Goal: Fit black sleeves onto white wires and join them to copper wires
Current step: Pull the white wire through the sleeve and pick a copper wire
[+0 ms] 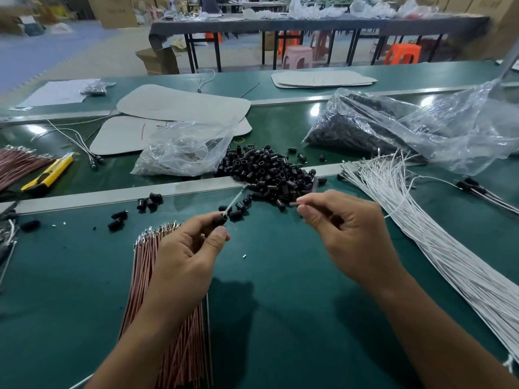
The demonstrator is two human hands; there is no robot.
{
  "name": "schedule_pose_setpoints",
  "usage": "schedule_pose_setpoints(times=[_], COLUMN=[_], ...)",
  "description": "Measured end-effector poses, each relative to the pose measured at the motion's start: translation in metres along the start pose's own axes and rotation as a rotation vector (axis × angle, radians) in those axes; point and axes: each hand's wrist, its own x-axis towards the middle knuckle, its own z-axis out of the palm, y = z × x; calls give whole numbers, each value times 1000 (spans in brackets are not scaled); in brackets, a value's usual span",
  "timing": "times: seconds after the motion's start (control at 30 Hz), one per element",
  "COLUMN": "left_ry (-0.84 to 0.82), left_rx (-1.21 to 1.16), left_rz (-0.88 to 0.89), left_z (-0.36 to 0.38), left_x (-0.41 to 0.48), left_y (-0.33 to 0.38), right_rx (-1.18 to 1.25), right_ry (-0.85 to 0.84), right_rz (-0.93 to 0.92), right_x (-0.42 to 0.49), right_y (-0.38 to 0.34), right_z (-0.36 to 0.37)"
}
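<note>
Green matting covers the long work table [280, 290], and a metal rail [112, 195] runs across it. Behind it, more tables and plastic stools are seen, blurred.

Three clear plastic bags are lying on the table. The large bag [463, 136] at the right is filled with small black parts. The middle bag [182, 153] is open and mostly flat; what is inside cannot be told. A small bag [95, 88] at the far left is holding dark small pieces. Beside the middle bag, a pile of black sleeves [269, 175] is heaped loose over the rail, with some sleeves scattered near it.

A black sleeve [222, 219] is pinched between the thumb and fingers of the left hand [185, 248], above the table in front of the pile. A white wire [235, 200] comes out of this sleeve and points up toward the pile. The right hand [345, 228] is held near it, fingers curled, and a thin brownish wire [296, 204] is pinched at its fingertips; the wire is blurred.

A bundle of copper wires [157, 262] is laid under the left forearm. A bundle of white wires [421, 220] is spread at the right. At the left edge, a second copper bundle [16, 164] and a yellow utility knife [49, 174] are placed. Grey card sheets [182, 105] are lying behind the bags.
</note>
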Motion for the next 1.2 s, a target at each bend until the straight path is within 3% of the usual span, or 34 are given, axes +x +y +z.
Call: schedule_pose_setpoints(times=[0.07,0.17,0.3,0.43,0.53,1.2], left_ry=[-20,-72,-185,-183,-209,-203], left_rx=[118,390,615,544,499,429], left_rz=[44,188,306,256,252,235], left_z=[2,4,9,10,8,9], left_x=[-2,-4,-7,-9,-7,-7], left_y=[0,0,1,3,3,-2], right_rx=[-196,-198,-172,-319,-411,-361], right_ry=[122,240,118,-162,-268,-266], right_rz=[-155,-314,-403,-369,-291,-139], right_x=[1,0,-9,-13,-14,-12], right_y=[0,-2,-11,-9,-5,-4], right_z=[1,-3,12,28,29,23])
